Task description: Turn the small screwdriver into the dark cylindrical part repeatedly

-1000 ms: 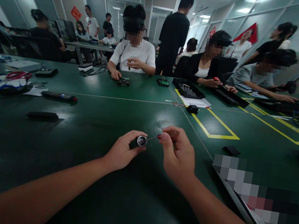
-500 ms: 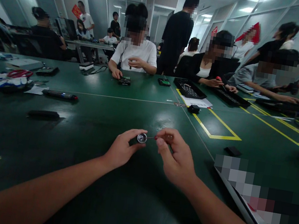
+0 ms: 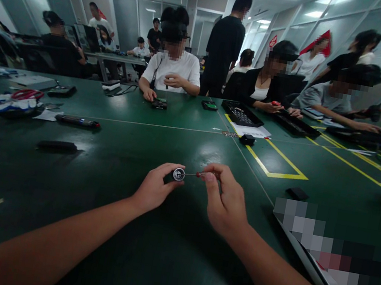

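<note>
Above the green table, my left hand pinches a small round part between thumb and fingers. The part has a silvery rim and a dark side, and its open face is turned toward me. A thin screwdriver with a reddish handle is in my right hand, its fingers closed round the handle. The metal shaft points left and its tip reaches the face of the round part. Exactly where the tip sits inside is too small to tell.
A black block and a partly blurred flat item lie to the right. At left are a dark bar, a black pen-shaped tool and a pile of gloves. Across the table, people sit around black trays.
The round part and the screwdriver tip have shifted slightly left. My right hand's fingers have changed position on the handle, and more of the shaft shows.
</note>
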`<move>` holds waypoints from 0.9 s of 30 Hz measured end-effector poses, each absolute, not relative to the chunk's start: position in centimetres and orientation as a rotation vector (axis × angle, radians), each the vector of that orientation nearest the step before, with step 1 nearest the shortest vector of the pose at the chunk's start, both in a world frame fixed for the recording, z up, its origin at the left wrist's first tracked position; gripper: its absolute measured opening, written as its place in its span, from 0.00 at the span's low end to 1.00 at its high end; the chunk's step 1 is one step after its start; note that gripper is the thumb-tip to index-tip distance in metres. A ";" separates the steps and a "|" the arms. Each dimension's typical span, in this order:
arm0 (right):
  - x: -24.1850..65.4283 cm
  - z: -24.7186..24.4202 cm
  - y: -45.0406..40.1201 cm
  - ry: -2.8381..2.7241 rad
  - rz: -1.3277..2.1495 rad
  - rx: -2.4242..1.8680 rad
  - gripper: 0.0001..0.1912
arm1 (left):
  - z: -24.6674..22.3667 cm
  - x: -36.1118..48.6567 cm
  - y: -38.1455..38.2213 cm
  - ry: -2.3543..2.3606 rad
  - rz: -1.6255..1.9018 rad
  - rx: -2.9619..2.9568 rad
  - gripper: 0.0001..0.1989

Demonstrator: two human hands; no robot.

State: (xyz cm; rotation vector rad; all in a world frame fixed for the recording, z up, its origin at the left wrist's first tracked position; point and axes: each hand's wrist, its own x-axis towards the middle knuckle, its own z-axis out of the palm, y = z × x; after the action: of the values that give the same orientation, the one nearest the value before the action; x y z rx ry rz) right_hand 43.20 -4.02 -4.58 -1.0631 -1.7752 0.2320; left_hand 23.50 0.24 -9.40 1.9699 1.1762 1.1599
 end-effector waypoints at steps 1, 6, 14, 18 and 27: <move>43.2 -4.5 -4.0 -1.795 0.225 -1.068 0.09 | -9.5 23.5 0.3 1.170 1.160 1.973 0.18; 43.1 -4.2 -4.3 -1.820 0.244 -1.060 0.13 | -10.0 23.4 0.4 1.152 1.123 1.982 0.18; 43.1 -4.7 -4.2 -1.764 0.185 -1.054 0.09 | -10.2 23.2 0.5 1.161 1.109 1.991 0.18; 43.0 -4.3 -4.2 -1.806 0.180 -1.059 0.10 | -10.0 23.3 0.4 1.143 1.079 2.037 0.18; 43.1 -4.6 -4.3 -1.764 0.232 -1.099 0.09 | -9.7 23.4 0.2 1.147 1.074 2.076 0.17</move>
State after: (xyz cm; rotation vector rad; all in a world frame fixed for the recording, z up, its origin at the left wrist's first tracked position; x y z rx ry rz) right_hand 43.11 -4.27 -4.56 -1.0995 -1.7636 0.2316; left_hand 23.37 0.20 -9.66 2.0765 1.1470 1.0745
